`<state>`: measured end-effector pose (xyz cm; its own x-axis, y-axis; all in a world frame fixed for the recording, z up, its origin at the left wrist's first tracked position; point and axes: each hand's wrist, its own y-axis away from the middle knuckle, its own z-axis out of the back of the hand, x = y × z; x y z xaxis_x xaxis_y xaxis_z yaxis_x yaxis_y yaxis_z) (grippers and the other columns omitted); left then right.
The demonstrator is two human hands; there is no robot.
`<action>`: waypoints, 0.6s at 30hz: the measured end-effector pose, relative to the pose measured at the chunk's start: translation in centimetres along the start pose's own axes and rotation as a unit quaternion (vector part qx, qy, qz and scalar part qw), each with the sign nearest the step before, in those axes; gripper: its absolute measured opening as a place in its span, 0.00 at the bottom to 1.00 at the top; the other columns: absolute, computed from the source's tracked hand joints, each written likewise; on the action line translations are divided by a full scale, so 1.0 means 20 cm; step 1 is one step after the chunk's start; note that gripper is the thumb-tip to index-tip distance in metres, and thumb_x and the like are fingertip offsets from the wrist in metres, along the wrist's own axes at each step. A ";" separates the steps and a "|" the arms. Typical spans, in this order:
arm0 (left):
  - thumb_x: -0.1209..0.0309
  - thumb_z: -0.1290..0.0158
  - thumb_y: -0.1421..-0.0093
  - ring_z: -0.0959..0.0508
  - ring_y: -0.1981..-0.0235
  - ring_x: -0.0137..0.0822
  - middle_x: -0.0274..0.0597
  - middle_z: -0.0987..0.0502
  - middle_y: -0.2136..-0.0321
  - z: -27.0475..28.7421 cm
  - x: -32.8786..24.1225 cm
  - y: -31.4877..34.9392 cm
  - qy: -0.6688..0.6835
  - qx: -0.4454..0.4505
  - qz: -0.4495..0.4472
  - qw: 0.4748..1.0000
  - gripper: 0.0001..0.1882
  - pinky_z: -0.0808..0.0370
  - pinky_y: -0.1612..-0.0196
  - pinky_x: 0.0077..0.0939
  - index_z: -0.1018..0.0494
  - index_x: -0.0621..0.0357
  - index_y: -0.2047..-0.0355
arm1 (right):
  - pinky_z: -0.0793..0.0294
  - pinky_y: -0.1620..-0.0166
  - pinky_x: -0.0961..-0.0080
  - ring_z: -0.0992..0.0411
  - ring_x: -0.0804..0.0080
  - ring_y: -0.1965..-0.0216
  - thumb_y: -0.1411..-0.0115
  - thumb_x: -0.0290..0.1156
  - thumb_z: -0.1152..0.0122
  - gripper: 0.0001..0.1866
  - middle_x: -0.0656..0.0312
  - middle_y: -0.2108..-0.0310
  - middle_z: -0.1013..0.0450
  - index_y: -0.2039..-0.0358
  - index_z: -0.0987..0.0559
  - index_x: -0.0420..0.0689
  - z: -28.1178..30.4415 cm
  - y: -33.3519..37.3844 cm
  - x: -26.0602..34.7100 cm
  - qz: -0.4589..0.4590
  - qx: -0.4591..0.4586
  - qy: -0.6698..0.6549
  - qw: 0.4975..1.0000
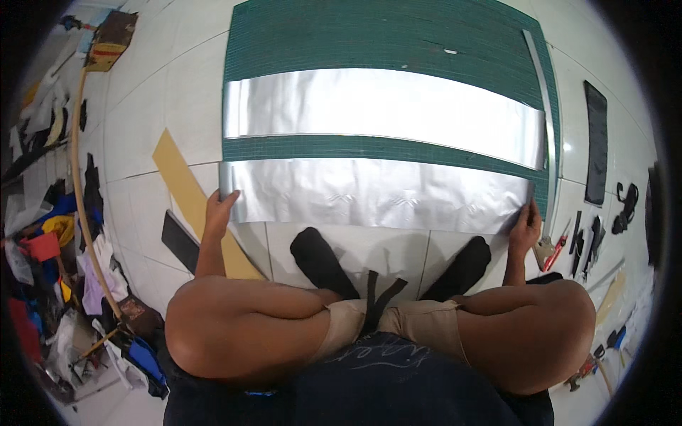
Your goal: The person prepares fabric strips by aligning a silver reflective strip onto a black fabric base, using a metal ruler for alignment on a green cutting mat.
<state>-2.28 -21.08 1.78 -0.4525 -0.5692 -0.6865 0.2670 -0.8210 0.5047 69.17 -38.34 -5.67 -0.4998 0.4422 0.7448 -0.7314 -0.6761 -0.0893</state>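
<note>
Holding a long, shiny silver strip of thin sheet by both short ends, with a narrow pinch of thumb and fingers from the left hand and a close grip near the lower right corner from the right hand. Probably held far apart like this to keep the middle from sagging or folding. Stretched along the near side of a big green mat with grid lines, reaching out over the white tile floor; can't tell whether lying flat or lifted a little. Set beside a second flat silver strip, maybe to line up neatly. Looking bright and slippery, with small crinkles and wavy dents along the lower part, and darker at the ends.
</note>
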 end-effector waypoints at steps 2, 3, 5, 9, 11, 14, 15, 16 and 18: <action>0.65 0.37 0.44 0.24 0.66 0.32 0.43 0.22 0.64 -0.08 -0.03 0.01 0.002 0.001 0.011 1.000 0.24 0.27 0.60 0.27 0.27 0.71 0.53 | 0.31 0.46 0.74 0.28 0.69 0.52 0.33 0.30 0.46 0.20 0.51 0.50 0.27 0.45 0.28 0.32 0.04 -0.01 -0.04 -0.017 0.007 -0.052 0.998; 0.65 0.37 0.44 0.23 0.66 0.32 0.43 0.22 0.64 -0.05 -0.05 0.03 0.008 -0.003 0.014 1.000 0.24 0.27 0.60 0.27 0.27 0.71 0.53 | 0.31 0.46 0.74 0.28 0.69 0.52 0.33 0.30 0.46 0.20 0.51 0.49 0.27 0.45 0.29 0.32 0.03 -0.01 -0.01 -0.026 0.021 -0.076 0.997; 0.62 0.37 0.45 0.23 0.64 0.33 0.43 0.22 0.63 -0.04 -0.03 0.04 -0.003 0.004 0.026 1.000 0.27 0.27 0.57 0.27 0.28 0.70 0.52 | 0.31 0.46 0.75 0.28 0.69 0.52 0.33 0.30 0.46 0.20 0.52 0.49 0.27 0.45 0.29 0.32 0.03 -0.03 -0.02 -0.031 0.033 -0.090 0.995; 0.61 0.37 0.44 0.23 0.65 0.33 0.42 0.22 0.64 -0.05 -0.03 0.03 -0.013 -0.005 0.020 1.000 0.26 0.27 0.58 0.27 0.27 0.70 0.54 | 0.31 0.46 0.74 0.27 0.67 0.51 0.33 0.31 0.46 0.20 0.51 0.50 0.27 0.45 0.28 0.33 0.02 -0.05 -0.04 -0.006 0.036 -0.026 0.999; 0.60 0.38 0.44 0.23 0.67 0.31 0.44 0.21 0.66 -0.05 -0.06 0.03 -0.038 -0.011 0.014 0.999 0.24 0.27 0.61 0.26 0.25 0.71 0.57 | 0.31 0.46 0.74 0.27 0.67 0.51 0.33 0.31 0.46 0.20 0.51 0.50 0.27 0.45 0.28 0.33 0.02 -0.05 -0.02 -0.009 0.040 0.004 0.999; 0.59 0.37 0.44 0.23 0.69 0.30 0.41 0.21 0.68 -0.04 -0.02 -0.01 -0.022 -0.004 0.008 1.000 0.24 0.27 0.63 0.25 0.24 0.70 0.59 | 0.31 0.46 0.73 0.27 0.66 0.51 0.33 0.31 0.46 0.19 0.50 0.50 0.26 0.45 0.28 0.33 0.03 -0.06 -0.06 -0.001 0.034 -0.014 0.999; 0.59 0.37 0.44 0.23 0.69 0.30 0.41 0.21 0.68 -0.03 -0.01 -0.01 -0.023 -0.005 0.008 1.000 0.24 0.27 0.63 0.25 0.24 0.70 0.59 | 0.31 0.46 0.73 0.27 0.67 0.51 0.33 0.31 0.46 0.19 0.50 0.50 0.26 0.46 0.28 0.33 0.03 -0.06 -0.07 -0.007 0.038 -0.022 0.999; 0.59 0.37 0.44 0.24 0.70 0.30 0.40 0.21 0.69 -0.04 -0.01 -0.01 -0.015 -0.015 0.015 1.000 0.23 0.27 0.64 0.25 0.24 0.70 0.60 | 0.31 0.46 0.74 0.27 0.67 0.51 0.33 0.31 0.46 0.19 0.50 0.51 0.26 0.46 0.28 0.33 0.03 -0.06 -0.07 -0.014 0.041 -0.029 0.999; 0.58 0.37 0.44 0.24 0.70 0.29 0.39 0.21 0.69 -0.03 -0.01 0.00 -0.008 -0.026 0.021 0.999 0.23 0.27 0.64 0.25 0.23 0.69 0.60 | 0.30 0.47 0.74 0.27 0.68 0.51 0.34 0.32 0.45 0.20 0.51 0.51 0.26 0.46 0.28 0.33 0.02 -0.06 -0.07 -0.019 0.044 -0.027 0.998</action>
<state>-1.63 -20.91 1.61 -0.4539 -0.6031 -0.6559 0.3292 -0.7975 0.5055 70.89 -38.31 -6.28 -0.4453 0.4372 0.7814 -0.7042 -0.7100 -0.0041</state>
